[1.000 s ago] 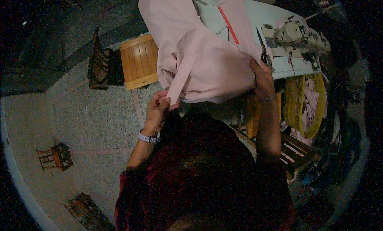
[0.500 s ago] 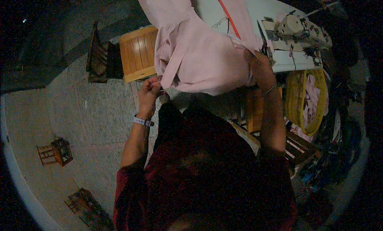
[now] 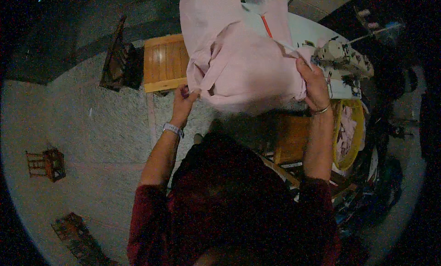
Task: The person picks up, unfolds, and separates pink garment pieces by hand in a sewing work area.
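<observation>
A large piece of pale pink cloth (image 3: 257,68) with sewn folds hangs between my hands in front of the white sewing table (image 3: 305,25). My left hand (image 3: 185,97) pinches its lower left corner, close to a narrow folded strip. At the right edge, my right hand (image 3: 316,84) grips the cloth with the thumb on top and the fingers mostly behind it. The upper part of the cloth reaches up over the table. A red strip (image 3: 266,26) lies on the table beyond it, partly covered.
A sewing machine (image 3: 337,52) stands on the table at the right. Below it is a yellow basket (image 3: 337,142) with pink cloth inside. A wooden stool (image 3: 165,61) is left of the cloth, and a wooden bench (image 3: 291,140) is near my right forearm. Small chairs (image 3: 54,165) stand at far left.
My right hand has come from behind the cloth into clearer view, gripping its right edge. The cloth is spread a little wider and lifted off the table's front. The whole view has shifted.
</observation>
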`<act>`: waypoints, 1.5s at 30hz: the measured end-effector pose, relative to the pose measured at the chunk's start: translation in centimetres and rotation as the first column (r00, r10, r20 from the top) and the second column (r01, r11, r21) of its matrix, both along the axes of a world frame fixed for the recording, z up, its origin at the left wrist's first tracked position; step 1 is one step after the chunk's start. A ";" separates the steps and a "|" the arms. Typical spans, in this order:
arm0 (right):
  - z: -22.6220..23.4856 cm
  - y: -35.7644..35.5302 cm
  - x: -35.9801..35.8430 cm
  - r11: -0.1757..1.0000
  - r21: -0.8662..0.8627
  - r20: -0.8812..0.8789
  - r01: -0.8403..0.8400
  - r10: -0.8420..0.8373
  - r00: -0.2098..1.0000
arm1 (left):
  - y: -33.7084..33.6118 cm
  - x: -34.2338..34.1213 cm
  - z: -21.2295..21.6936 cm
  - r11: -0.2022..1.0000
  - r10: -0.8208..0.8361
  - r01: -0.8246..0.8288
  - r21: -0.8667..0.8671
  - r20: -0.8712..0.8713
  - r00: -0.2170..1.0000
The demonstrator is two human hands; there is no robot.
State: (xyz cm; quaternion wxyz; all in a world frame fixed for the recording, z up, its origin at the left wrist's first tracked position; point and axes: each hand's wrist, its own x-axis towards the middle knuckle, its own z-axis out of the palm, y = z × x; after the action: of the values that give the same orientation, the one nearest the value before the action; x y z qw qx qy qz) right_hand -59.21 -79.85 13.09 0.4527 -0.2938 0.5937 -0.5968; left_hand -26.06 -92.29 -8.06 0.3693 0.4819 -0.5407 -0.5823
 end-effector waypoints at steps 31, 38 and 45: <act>-3.1 -2.4 -10.8 0.971 -0.174 0.006 -0.162 0.166 0.986 | -3.4 2.8 14.6 0.899 0.189 -0.131 -0.418 0.101 0.977; -3.9 -1.8 -10.2 0.976 -0.110 0.050 -0.188 0.195 0.980 | -2.2 2.5 14.8 0.935 0.231 -0.201 -0.292 0.074 0.970; -4.4 -1.1 -10.8 0.967 -0.113 0.031 -0.230 0.235 0.972 | -0.7 2.2 13.6 0.980 0.197 -0.190 0.052 -0.172 0.965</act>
State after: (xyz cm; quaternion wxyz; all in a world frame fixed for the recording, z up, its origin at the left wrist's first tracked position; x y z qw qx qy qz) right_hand -69.99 -80.98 8.67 0.5158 -0.3725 0.5117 -0.5774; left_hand -23.87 -93.03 5.59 0.4623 0.4853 -0.4459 -0.5933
